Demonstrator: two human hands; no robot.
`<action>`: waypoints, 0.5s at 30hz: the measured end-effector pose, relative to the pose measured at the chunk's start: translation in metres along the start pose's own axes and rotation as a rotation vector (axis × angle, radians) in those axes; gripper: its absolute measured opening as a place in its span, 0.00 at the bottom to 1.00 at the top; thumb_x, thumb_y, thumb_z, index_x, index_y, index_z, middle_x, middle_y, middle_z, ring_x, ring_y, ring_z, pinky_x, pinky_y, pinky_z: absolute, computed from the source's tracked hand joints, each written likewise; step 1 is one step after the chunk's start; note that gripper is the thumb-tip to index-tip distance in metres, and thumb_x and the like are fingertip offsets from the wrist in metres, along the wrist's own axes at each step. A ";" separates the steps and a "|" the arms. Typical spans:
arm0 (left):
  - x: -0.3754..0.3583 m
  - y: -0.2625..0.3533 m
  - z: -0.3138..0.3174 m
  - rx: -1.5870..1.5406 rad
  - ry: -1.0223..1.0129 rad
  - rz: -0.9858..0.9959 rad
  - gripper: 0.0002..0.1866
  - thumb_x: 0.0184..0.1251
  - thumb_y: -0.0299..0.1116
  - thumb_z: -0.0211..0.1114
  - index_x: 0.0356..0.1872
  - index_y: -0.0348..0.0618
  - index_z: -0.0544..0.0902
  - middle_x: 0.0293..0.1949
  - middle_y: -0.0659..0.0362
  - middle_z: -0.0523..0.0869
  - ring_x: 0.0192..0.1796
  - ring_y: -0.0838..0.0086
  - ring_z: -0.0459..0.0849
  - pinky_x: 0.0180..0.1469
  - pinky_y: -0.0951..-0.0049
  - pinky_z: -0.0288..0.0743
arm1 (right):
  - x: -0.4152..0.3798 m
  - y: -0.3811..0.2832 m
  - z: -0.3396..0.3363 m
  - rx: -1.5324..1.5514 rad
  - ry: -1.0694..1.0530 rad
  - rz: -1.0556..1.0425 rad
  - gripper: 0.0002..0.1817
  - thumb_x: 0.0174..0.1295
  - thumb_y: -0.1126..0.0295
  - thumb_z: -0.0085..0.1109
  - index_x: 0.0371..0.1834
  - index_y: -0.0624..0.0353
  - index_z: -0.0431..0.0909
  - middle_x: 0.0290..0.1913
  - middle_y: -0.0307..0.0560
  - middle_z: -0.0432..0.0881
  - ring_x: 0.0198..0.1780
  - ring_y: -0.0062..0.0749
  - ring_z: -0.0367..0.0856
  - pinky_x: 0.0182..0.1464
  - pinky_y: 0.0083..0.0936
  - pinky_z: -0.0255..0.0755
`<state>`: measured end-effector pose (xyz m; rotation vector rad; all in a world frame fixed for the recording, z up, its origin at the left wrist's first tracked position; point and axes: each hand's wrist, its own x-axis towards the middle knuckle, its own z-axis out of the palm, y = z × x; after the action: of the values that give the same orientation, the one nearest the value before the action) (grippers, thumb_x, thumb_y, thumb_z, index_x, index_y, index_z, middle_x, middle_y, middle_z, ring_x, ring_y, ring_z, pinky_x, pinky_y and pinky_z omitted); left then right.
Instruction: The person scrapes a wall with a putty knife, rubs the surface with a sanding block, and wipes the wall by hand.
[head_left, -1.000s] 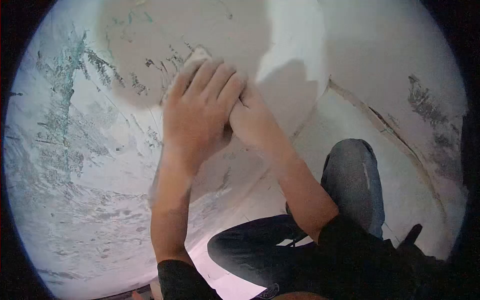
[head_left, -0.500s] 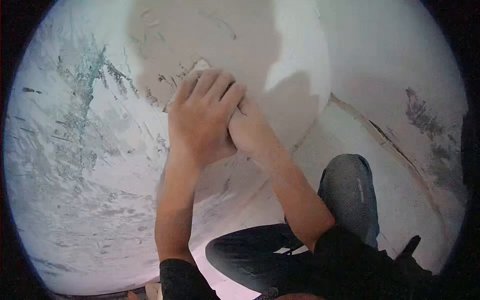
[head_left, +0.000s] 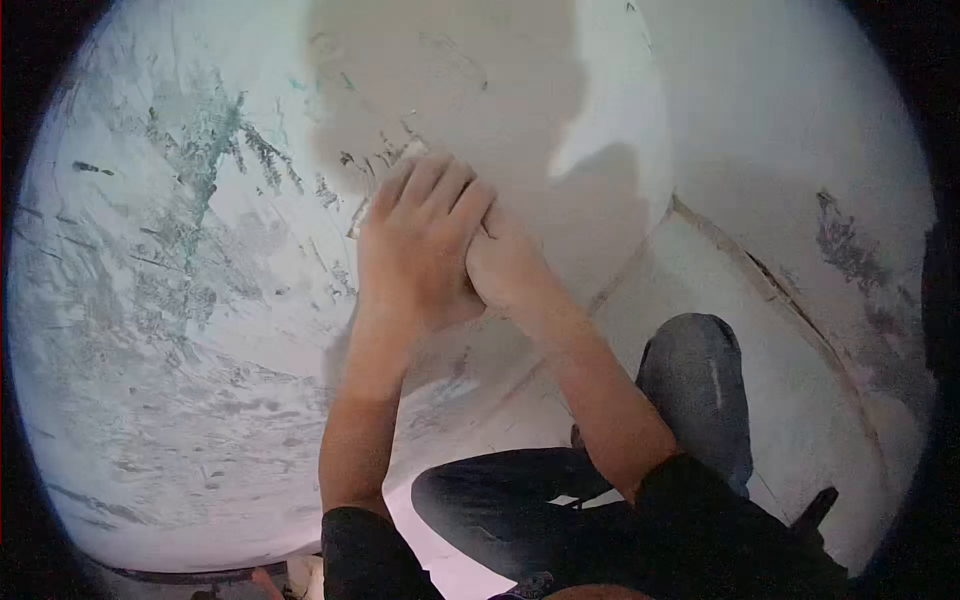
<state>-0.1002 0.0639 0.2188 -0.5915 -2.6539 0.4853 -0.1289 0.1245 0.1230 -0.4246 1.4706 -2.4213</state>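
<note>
My left hand (head_left: 415, 240) lies over my right hand (head_left: 505, 262), fingers pressed together and curled forward. Both hands bear down on a flat piece with a pale, straight edge (head_left: 413, 149), whose corners peek out beyond my left fingers; most of it is covered, and I cannot tell its kind. The right fingers are hidden beneath the left hand. Under the hands spreads a broad whitish surface (head_left: 250, 330), streaked with grey and greenish scuffs. Short dark marks (head_left: 350, 160) sit just ahead of the piece's edge.
A brownish seam (head_left: 770, 280) runs down the right side of the pale surface. My bent knee (head_left: 695, 390) and folded leg (head_left: 500, 500) are close below the hands. Shadows of my head and arms fall across the work. An orange-red item (head_left: 265, 580) shows at the bottom left.
The hands appear slightly farther right and lower in view, still stacked on the flat piece. The marks on the surface have shifted the same way, so the view itself has moved.
</note>
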 end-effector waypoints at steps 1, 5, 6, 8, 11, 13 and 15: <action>0.004 0.002 -0.001 -0.036 0.013 0.013 0.31 0.27 0.36 0.74 0.44 0.51 0.79 0.47 0.61 0.81 0.59 0.64 0.77 0.66 0.61 0.67 | 0.001 -0.004 0.000 0.000 0.048 -0.069 0.21 0.69 0.64 0.45 0.52 0.74 0.73 0.52 0.76 0.78 0.58 0.66 0.77 0.59 0.46 0.71; 0.011 -0.008 -0.013 0.004 -0.079 -0.004 0.31 0.27 0.35 0.74 0.44 0.50 0.79 0.47 0.60 0.81 0.60 0.62 0.77 0.66 0.60 0.67 | 0.009 -0.011 0.007 0.015 0.098 -0.007 0.21 0.68 0.64 0.45 0.50 0.75 0.74 0.51 0.77 0.78 0.58 0.67 0.77 0.59 0.47 0.71; 0.004 -0.006 -0.005 -0.001 -0.031 0.012 0.31 0.27 0.35 0.74 0.44 0.50 0.79 0.47 0.59 0.81 0.60 0.62 0.77 0.66 0.59 0.67 | 0.006 -0.003 0.004 -0.027 0.075 -0.017 0.21 0.68 0.64 0.45 0.50 0.75 0.74 0.51 0.77 0.78 0.58 0.68 0.76 0.59 0.47 0.71; 0.004 -0.007 -0.003 0.004 0.028 0.034 0.31 0.26 0.35 0.74 0.44 0.50 0.80 0.47 0.59 0.82 0.59 0.61 0.77 0.65 0.59 0.67 | 0.004 -0.011 0.003 -0.068 0.052 -0.043 0.21 0.68 0.64 0.46 0.50 0.74 0.74 0.51 0.77 0.78 0.58 0.68 0.76 0.59 0.47 0.70; 0.008 -0.012 -0.006 -0.021 0.068 0.032 0.31 0.27 0.35 0.74 0.44 0.49 0.80 0.48 0.59 0.82 0.59 0.61 0.78 0.65 0.59 0.67 | 0.008 -0.016 0.005 -0.112 0.099 -0.064 0.21 0.67 0.63 0.46 0.50 0.73 0.74 0.51 0.76 0.78 0.58 0.69 0.76 0.60 0.48 0.70; 0.009 -0.002 -0.011 -0.004 0.002 0.005 0.31 0.25 0.36 0.74 0.43 0.49 0.80 0.48 0.59 0.82 0.59 0.62 0.78 0.64 0.59 0.68 | 0.006 -0.011 0.003 0.037 0.072 0.024 0.21 0.67 0.63 0.47 0.50 0.73 0.75 0.51 0.75 0.79 0.57 0.69 0.76 0.60 0.48 0.70; 0.003 -0.010 -0.007 -0.022 0.029 0.003 0.31 0.25 0.36 0.74 0.43 0.49 0.80 0.48 0.59 0.82 0.58 0.62 0.79 0.64 0.59 0.69 | 0.002 -0.016 0.010 -0.091 0.115 -0.025 0.21 0.67 0.63 0.47 0.50 0.73 0.75 0.51 0.75 0.79 0.57 0.69 0.76 0.59 0.48 0.70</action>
<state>-0.1027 0.0579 0.2302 -0.6047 -2.6342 0.4454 -0.1284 0.1225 0.1423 -0.3296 1.6378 -2.4412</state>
